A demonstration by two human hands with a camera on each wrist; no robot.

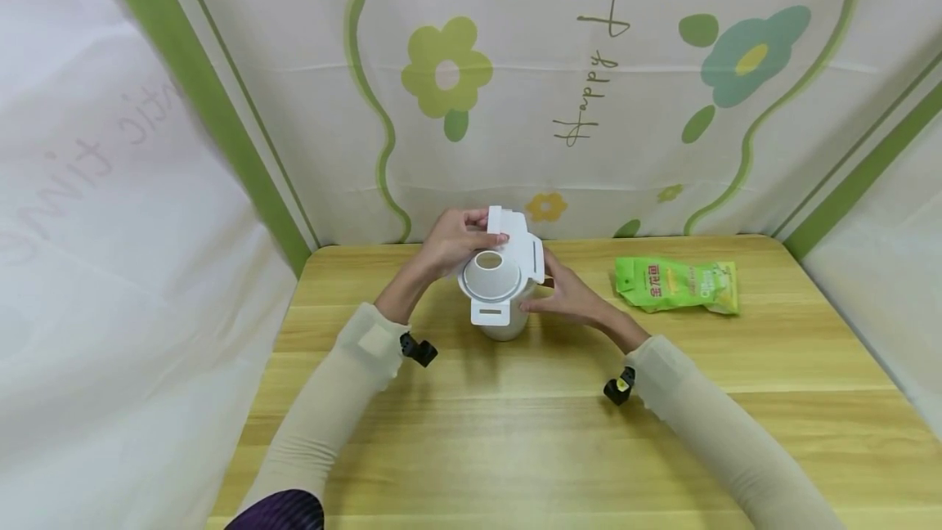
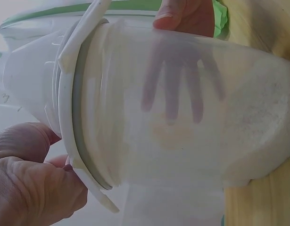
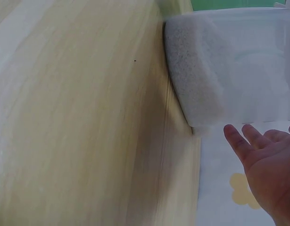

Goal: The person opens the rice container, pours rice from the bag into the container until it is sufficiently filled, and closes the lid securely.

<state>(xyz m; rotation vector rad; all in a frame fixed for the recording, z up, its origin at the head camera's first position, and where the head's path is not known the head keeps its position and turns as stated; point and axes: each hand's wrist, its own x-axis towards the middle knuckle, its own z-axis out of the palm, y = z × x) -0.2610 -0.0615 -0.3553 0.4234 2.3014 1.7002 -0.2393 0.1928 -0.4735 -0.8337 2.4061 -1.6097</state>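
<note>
A translucent white canister (image 2: 182, 141) with pale grain (image 3: 194, 70) in its bottom stands near the table's back edge. Its white lid (image 1: 495, 278) carries a raised cone with a round opening and slotted side latches, which stick out at the front and right. My left hand (image 1: 450, 242) pinches a lid latch at the back left, thumb on top; the curled fingers are partly hidden. At the canister's right side my right hand (image 1: 565, 294) rests against the wall with fingers straight and spread, visible through the plastic in the left wrist view.
A green printed packet (image 1: 677, 285) lies flat on the wooden table (image 1: 500, 432), right of the canister. White cloth (image 1: 515, 129) with flower prints hangs behind the table and at both sides. A small camera sits on each wrist.
</note>
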